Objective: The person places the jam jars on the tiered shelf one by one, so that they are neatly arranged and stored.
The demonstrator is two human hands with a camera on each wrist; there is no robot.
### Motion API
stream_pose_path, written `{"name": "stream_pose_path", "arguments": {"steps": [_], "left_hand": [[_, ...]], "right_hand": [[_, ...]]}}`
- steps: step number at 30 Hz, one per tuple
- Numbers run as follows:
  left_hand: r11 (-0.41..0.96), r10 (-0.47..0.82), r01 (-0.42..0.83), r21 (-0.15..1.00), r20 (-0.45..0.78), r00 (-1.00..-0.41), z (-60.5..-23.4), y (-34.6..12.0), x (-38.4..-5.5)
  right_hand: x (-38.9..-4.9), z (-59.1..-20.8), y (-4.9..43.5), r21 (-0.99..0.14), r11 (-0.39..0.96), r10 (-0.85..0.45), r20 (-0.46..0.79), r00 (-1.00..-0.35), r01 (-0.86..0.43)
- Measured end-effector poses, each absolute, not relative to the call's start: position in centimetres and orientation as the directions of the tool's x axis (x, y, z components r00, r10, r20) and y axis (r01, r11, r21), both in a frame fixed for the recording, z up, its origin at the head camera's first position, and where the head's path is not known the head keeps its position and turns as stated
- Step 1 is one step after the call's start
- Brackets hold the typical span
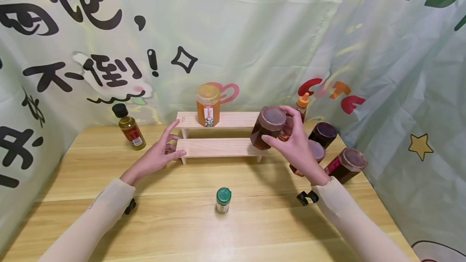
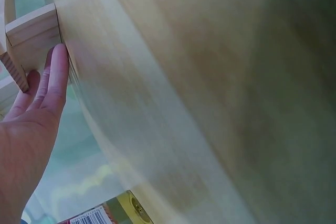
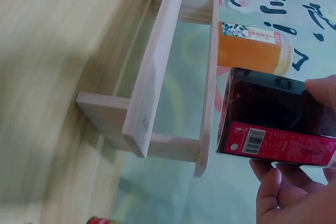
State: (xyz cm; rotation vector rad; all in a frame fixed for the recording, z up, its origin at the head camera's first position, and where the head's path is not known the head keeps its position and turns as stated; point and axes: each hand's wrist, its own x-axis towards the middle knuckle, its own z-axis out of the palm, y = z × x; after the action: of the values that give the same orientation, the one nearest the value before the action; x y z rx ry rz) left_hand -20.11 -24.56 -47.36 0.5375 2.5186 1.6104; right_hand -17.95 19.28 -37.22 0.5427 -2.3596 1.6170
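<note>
My right hand (image 1: 296, 142) grips a dark, faceted jar (image 1: 268, 127) with a pale lid, thumb on one side and fingers on the other. The jar overlaps the right end of the two-tier wooden rack (image 1: 218, 148) in the head view; its red label with a barcode shows in the right wrist view. At the rack's left end, my left hand (image 1: 160, 153) has its fingers spread, with fingertips (image 2: 60, 56) right at the end piece. An amber honey jar (image 1: 208, 108) stands on the upper tier.
A black-capped oil bottle (image 1: 131, 130) stands left of the rack. On the right are several dark jars, including a red-labelled one (image 1: 346, 165), and an orange-tipped squeeze bottle (image 1: 303, 102). A small green-capped shaker (image 1: 223, 200) stands in front. Printed cloth (image 1: 236, 31) hangs behind the table.
</note>
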Motion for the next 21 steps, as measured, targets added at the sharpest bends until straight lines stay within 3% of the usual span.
{"name": "stream_pose_path", "arguments": {"steps": [11, 21], "left_hand": [[0.385, 0.342, 0.215, 0.898, 0.077, -0.936, -47.0, -24.4, -20.0], [0.397, 0.336, 0.214, 0.892, 0.076, -0.939, -47.1, -24.5, -20.0]], "right_hand": [[-20.7, -36.8, 16.5, -0.82, 0.382, -0.139, 0.405, -0.904, -0.426], [-23.1, -36.6, 14.3, -0.846, 0.344, -0.115, 0.393, -0.913, -0.407]]}}
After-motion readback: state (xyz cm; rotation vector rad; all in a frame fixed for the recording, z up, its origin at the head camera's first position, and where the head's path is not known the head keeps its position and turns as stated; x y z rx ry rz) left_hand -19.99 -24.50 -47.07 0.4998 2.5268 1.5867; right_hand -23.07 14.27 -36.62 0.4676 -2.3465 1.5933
